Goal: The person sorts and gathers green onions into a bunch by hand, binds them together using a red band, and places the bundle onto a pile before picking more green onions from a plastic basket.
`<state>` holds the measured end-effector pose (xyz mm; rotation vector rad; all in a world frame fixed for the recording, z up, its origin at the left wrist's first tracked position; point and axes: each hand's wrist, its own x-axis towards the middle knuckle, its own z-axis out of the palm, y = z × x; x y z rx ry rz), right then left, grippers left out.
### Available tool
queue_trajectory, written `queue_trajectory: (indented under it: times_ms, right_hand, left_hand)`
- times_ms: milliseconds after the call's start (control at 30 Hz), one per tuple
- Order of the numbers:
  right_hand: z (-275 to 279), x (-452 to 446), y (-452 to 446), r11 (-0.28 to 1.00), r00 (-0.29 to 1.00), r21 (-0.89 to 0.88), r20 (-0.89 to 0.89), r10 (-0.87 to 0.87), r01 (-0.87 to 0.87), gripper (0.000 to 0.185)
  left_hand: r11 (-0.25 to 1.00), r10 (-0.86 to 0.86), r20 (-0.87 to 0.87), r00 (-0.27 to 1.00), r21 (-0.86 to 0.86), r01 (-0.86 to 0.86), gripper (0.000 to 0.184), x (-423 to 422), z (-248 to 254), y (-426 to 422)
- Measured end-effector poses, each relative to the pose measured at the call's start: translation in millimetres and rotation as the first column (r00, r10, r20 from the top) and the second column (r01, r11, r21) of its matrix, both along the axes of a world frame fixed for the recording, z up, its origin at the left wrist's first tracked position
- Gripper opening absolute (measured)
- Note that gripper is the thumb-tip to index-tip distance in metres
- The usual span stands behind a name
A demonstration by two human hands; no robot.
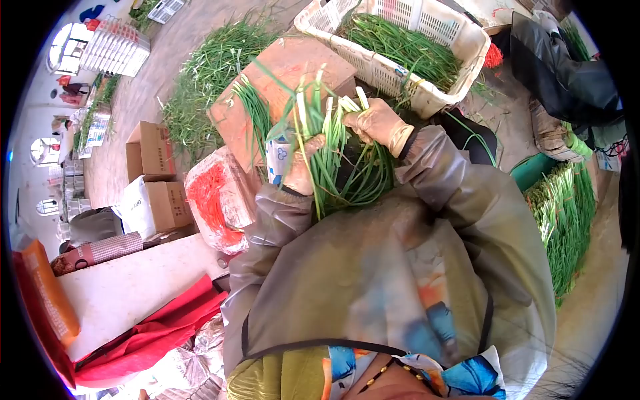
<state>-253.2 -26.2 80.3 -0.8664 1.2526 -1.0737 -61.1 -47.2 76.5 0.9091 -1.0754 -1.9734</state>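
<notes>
My left hand (pixel 303 167), in a pale glove, is closed around a bunch of green onions (pixel 327 137), white stems upward and green leaves hanging toward my lap. My right hand (pixel 380 125), also gloved, is closed on the white ends of a few green onions at the right of that bunch. Behind my hands, a small bundle of green leaves (pixel 253 110) lies on a reddish-brown board (pixel 293 63). A white-and-blue patterned piece (pixel 279 159) shows beside my left hand.
A white plastic crate (pixel 427 93) of green onions stands beyond the board. A loose pile (pixel 207 80) lies on the floor at left. Red ties (pixel 215 203) rest on a block near my left arm. Cardboard boxes (pixel 150 150) stand farther left; upright bundles (pixel 567 223) stand at right, below a person's dark clothing (pixel 560 73).
</notes>
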Motion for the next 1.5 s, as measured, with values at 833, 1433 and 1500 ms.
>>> queue_trajectory:
  times_ms: [833, 1433, 1500]
  right_hand:
    - [9.2, -45.7, 12.6, 0.951, 0.954, 0.097, 0.027, -0.297, 0.294, 0.017]
    - [-14.8, -4.2, -1.1, 0.988, 0.995, 0.139, 0.066, -0.074, 0.064, 0.021]
    - [-6.0, -6.8, 3.1, 0.975, 0.995, 0.222, 0.095, -0.043, 0.021, 0.021]
  left_hand:
    - [0.991, 0.133, -0.082, 0.988, 0.009, -0.132, 0.022, 10.4, -1.5, -1.5]
    - [0.976, 0.216, -0.092, 0.972, 0.039, -0.214, 0.029, 4.6, 25.3, 9.2]
    - [0.979, 0.2, -0.092, 0.976, 0.059, -0.195, 0.03, 4.6, 26.6, 6.8]
